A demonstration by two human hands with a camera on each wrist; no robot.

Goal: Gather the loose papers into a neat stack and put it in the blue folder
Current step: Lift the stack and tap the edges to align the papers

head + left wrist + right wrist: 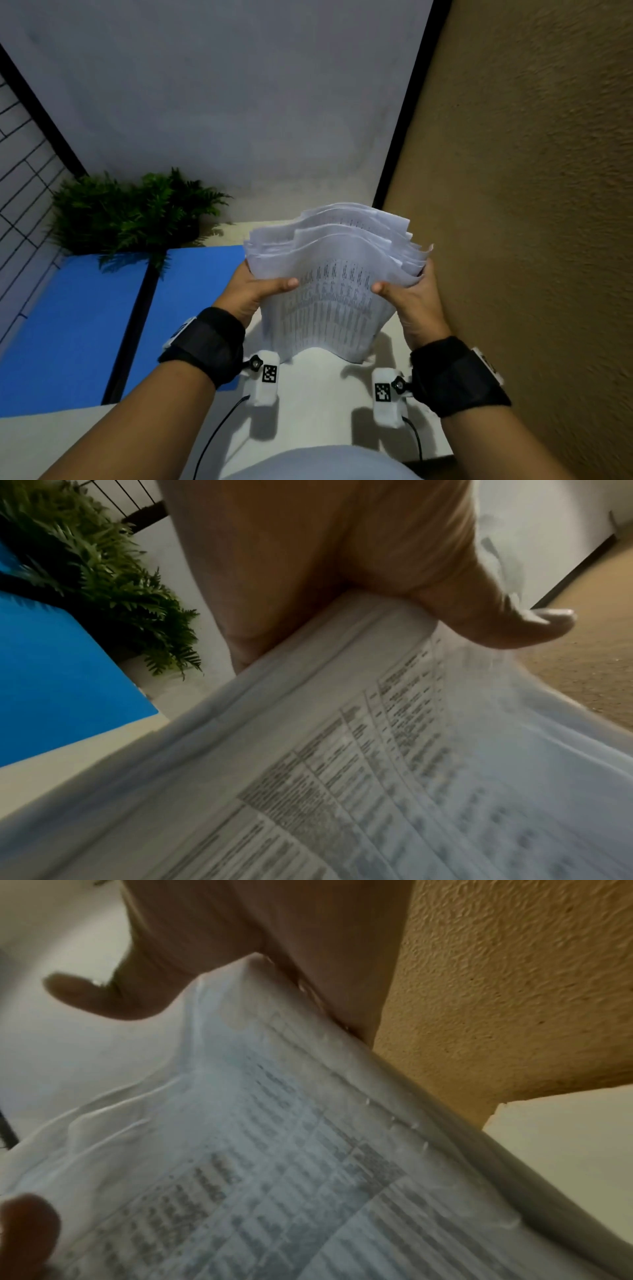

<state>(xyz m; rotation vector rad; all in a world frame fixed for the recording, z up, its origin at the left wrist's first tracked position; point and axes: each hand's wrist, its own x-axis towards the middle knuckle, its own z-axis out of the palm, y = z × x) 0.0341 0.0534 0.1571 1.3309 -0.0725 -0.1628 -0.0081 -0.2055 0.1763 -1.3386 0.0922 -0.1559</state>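
A thick stack of printed white papers (329,284) stands on its lower edge on the white table (315,387), bowed and fanned at the top. My left hand (260,291) grips its left side, thumb on the front sheet. My right hand (407,294) grips the right side the same way. In the left wrist view my thumb lies across the papers (377,750); in the right wrist view the papers (274,1150) fill the frame. The blue folder (85,325) lies open and flat on the table to the left, its black spine running through the middle.
A green fern plant (137,212) sits behind the folder at the back left. A textured tan wall (531,205) runs close along the right side. A grey backdrop (222,102) stands behind the table. A wire grid (20,164) is at the far left.
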